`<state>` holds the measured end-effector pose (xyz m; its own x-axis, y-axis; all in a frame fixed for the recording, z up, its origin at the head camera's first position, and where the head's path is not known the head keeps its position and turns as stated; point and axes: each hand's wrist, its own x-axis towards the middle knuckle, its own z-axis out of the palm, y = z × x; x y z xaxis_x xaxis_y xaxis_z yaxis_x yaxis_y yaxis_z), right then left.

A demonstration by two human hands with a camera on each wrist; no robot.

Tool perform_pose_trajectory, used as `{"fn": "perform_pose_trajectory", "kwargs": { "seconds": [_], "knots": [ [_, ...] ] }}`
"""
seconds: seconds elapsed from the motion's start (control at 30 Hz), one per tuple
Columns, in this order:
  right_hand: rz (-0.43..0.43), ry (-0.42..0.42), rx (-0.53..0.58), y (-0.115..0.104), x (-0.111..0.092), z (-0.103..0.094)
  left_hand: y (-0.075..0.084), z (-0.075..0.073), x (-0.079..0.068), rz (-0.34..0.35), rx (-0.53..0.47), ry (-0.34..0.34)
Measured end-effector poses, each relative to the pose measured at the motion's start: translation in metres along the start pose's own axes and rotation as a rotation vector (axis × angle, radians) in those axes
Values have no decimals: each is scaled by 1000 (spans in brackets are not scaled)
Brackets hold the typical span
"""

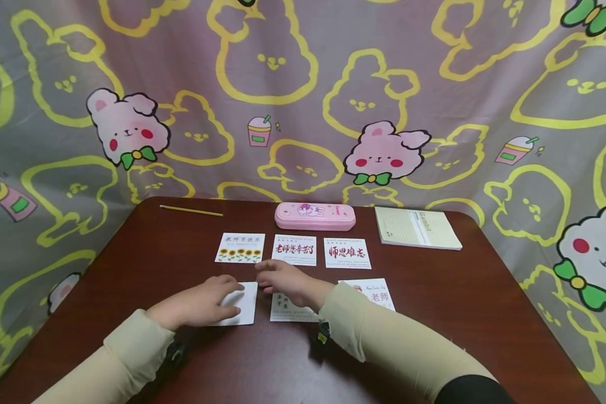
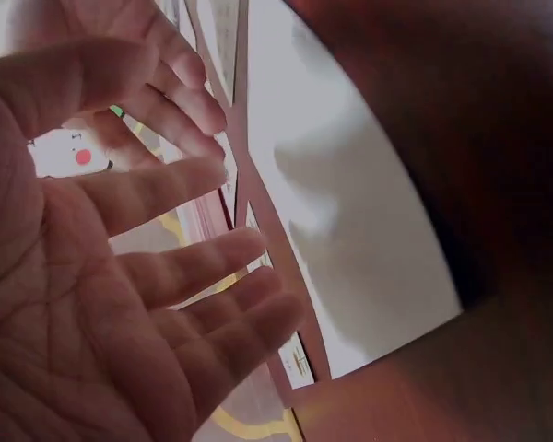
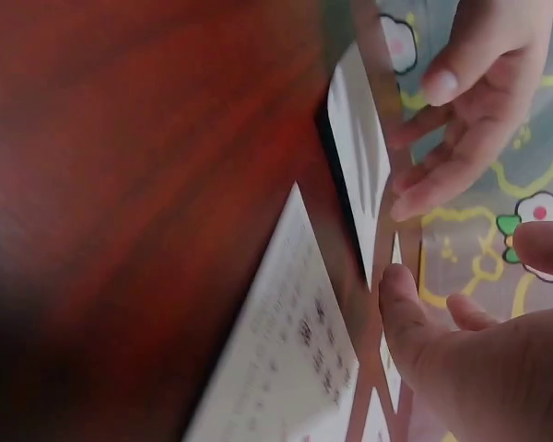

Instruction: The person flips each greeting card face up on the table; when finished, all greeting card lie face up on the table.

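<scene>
My left hand (image 1: 202, 300) hovers over a blank white card (image 1: 246, 306) at the front left of the card rows. Its fingers are parted and loosely bent, with nothing between them. In the left wrist view, a gap shows between those fingers and the white card (image 2: 350, 203). My right hand (image 1: 285, 283) reaches in from the right, above a card with black printed characters (image 1: 293, 315), and covers part of it. Its fingers point left towards the blank card and hold nothing. The right wrist view has the printed card (image 3: 276, 341) lying flat below that hand.
Behind the hands lie a sunflower card (image 1: 239, 248) and two cards with red characters, one in the middle (image 1: 294, 250) and one at right (image 1: 347, 253). Another card (image 1: 371, 294) is partly behind my right sleeve. Farther back are a pencil (image 1: 192, 211), a pink pencil case (image 1: 315, 216) and a notebook (image 1: 416, 227).
</scene>
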<state>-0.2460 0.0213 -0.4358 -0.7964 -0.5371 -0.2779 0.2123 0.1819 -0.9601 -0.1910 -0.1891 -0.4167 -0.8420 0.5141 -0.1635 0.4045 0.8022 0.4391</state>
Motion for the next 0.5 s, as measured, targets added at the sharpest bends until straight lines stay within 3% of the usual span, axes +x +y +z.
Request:
{"fn": "perform_pose_trajectory", "kwargs": {
  "seconds": [0.23, 0.5],
  "knots": [
    [79, -38, 101, 7, -19, 1, 0, 13, -6, 27, 66, -41],
    [92, -59, 168, 9, -17, 7, 5, 7, -4, 10, 66, -52]
  ]
}}
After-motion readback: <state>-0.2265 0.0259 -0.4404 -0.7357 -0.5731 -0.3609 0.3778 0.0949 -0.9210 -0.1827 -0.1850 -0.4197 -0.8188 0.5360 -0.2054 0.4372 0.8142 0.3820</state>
